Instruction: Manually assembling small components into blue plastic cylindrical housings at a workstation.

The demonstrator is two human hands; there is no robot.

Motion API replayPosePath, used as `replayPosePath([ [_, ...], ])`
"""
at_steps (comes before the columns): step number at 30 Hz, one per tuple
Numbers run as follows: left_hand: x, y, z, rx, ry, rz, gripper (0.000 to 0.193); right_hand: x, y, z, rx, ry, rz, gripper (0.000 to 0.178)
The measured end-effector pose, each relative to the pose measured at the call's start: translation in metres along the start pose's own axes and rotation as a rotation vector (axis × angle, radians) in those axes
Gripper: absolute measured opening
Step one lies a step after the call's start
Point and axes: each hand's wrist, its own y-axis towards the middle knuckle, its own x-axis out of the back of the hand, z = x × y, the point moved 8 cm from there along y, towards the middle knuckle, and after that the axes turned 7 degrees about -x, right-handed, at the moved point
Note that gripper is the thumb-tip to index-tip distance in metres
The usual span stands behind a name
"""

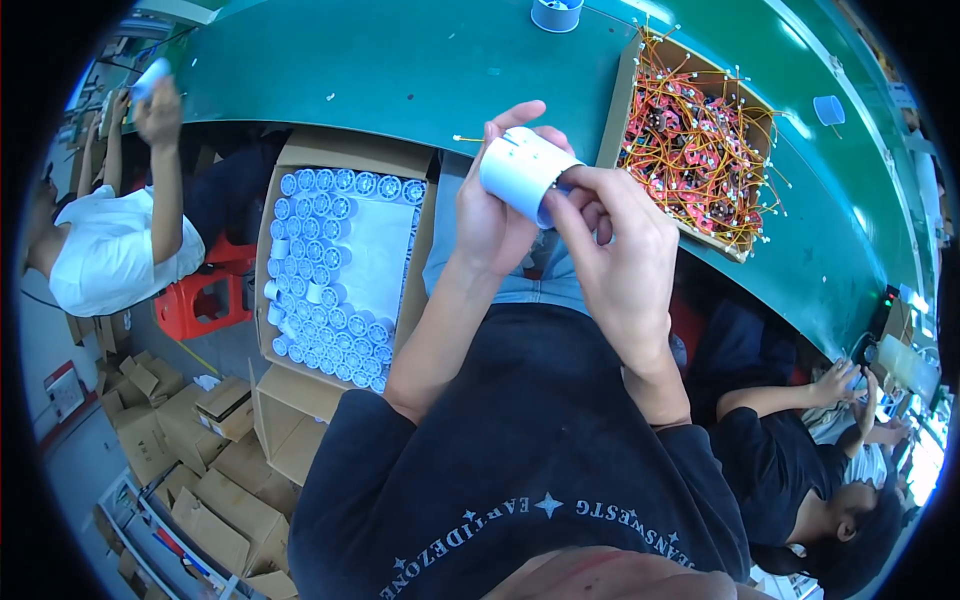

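In front of my chest I hold a white plastic cylinder (520,172), tilted, with small slots and holes at its upper end. My left hand (488,215) wraps round its far side, fingers behind it. The thumb and fingertips of my right hand (622,225) pinch its lower right rim and reach into the opening; whether they grip a small part inside is hidden. A short yellow wire (466,138) with a pale tip sticks out beside my left fingers. To the left, an open carton (350,150) holds rows of similar white cylinders (330,228).
A shallow box (622,95) of red parts with tangled orange wires lies on the green table (400,75). Two more cylinders stand there, one at the far edge (556,14), one at right (828,110). Co-workers sit either side; a red stool (200,300) and cardboard boxes (190,430) are at left.
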Motion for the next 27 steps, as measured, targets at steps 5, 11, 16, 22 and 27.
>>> replayPosePath([
  [5, -0.007, -0.001, 0.004, 0.024, -0.255, -0.004, 0.055, -0.008, 0.001, 0.010, 0.127, -0.124, -0.076, 0.016],
  [11, -0.021, 0.000, -0.019, -0.234, 0.040, 0.204, 0.061, -0.004, -0.003, 0.017, 0.168, -0.039, -0.075, 0.017],
  [16, -0.024, -0.001, -0.019, -0.274, 0.033, 0.191, 0.056, -0.005, -0.002, 0.017, 0.237, 0.004, -0.085, 0.020],
  [22, -0.019, -0.001, 0.003, 0.013, -0.389, -0.038, 0.057, -0.004, -0.003, 0.015, 0.204, -0.124, -0.111, 0.034],
  [27, -0.022, 0.002, -0.001, 0.120, -0.449, 0.068, 0.062, 0.013, -0.001, 0.017, 0.193, 0.069, -0.063, 0.053],
])
